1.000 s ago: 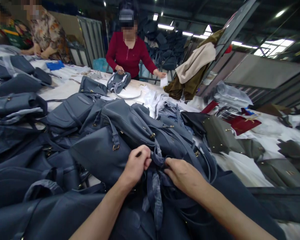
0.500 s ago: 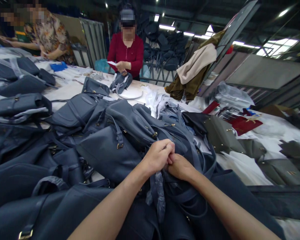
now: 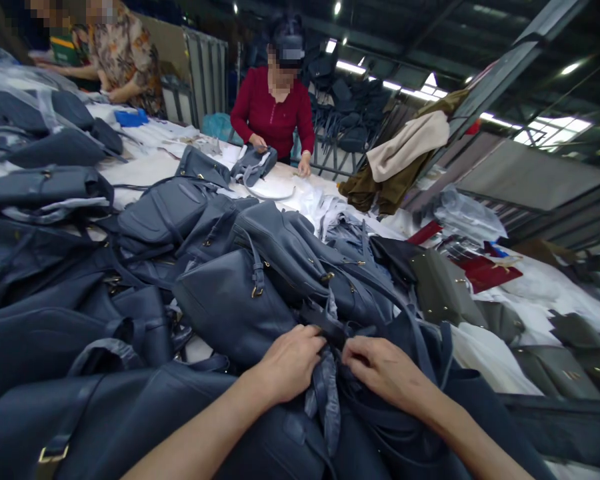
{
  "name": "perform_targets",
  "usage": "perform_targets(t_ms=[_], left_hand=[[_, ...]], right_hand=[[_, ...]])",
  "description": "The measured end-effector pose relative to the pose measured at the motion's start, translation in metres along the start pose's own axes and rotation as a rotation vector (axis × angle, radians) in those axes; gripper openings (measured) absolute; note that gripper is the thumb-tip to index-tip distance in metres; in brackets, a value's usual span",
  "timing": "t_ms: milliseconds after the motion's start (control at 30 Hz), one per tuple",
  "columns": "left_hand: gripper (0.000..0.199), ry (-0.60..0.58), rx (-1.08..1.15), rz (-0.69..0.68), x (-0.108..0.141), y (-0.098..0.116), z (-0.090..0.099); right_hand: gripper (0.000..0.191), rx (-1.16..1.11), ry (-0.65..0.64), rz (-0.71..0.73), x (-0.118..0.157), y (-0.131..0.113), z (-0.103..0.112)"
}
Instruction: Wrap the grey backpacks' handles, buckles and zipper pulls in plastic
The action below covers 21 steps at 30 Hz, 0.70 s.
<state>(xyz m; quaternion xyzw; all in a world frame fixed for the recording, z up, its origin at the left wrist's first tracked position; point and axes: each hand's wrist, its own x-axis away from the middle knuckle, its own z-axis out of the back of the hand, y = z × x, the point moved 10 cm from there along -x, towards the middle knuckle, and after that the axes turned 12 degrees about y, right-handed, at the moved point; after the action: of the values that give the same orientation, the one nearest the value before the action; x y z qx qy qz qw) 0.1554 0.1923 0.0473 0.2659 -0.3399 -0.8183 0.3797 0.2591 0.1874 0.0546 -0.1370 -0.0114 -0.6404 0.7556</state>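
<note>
The fingers [image 3: 314,335] of the left hand [image 3: 289,365] are curled down against a dark strap [image 3: 326,325], the thumb out of sight, so I can't tell whether they close on it. Those of the right hand [image 3: 383,370] look pinched on its lower end. The strap lies just ahead of both, bridging the gap, its long axis slanting from upper left down to the right; neither hand is clearly nearer. Below it, between the wrists, hangs a film-wrapped strap [image 3: 331,408]. Just beyond the left hand lies a navy bag [image 3: 227,307] with a gold buckle [image 3: 257,291]; past that, a zipped bag [image 3: 275,233] sprawls on the heap. Farther out, the pale worktop [image 3: 143,169] reaches to a co-worker in red [image 3: 277,107], and olive bags [image 3: 439,283] lie off to the right.
</note>
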Motion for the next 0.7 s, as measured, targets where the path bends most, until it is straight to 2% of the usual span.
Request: perform_targets(t_ms=[67, 167, 233, 367, 500, 700], left_hand=[[0.035, 0.053, -0.099, -0.007, -0.003, 0.0, 0.002], [0.05, 0.117, -0.068, -0.056, -0.008, 0.003, 0.01], [0.053, 0.148, -0.048, -0.111, -0.008, 0.006, 0.014], [0.047, 0.208, -0.052, -0.166, -0.005, 0.0, 0.011], [0.039, 0.302, -0.061, -0.13, -0.002, -0.017, 0.004], [0.03, 0.342, -0.04, -0.117, 0.004, -0.028, 0.002]], right_hand=[[0.026, -0.038, 0.003, 0.025, 0.001, -0.005, -0.001], [0.032, -0.012, 0.046, -0.084, -0.003, 0.003, -0.002], [0.028, -0.017, 0.047, -0.137, -0.008, 0.004, -0.005], [0.014, -0.102, 0.04, -0.243, -0.025, 0.008, -0.018], [0.016, -0.248, 0.075, -0.396, -0.038, 0.021, -0.032], [0.022, -0.69, -0.001, -0.585, -0.024, 0.027, -0.052]])
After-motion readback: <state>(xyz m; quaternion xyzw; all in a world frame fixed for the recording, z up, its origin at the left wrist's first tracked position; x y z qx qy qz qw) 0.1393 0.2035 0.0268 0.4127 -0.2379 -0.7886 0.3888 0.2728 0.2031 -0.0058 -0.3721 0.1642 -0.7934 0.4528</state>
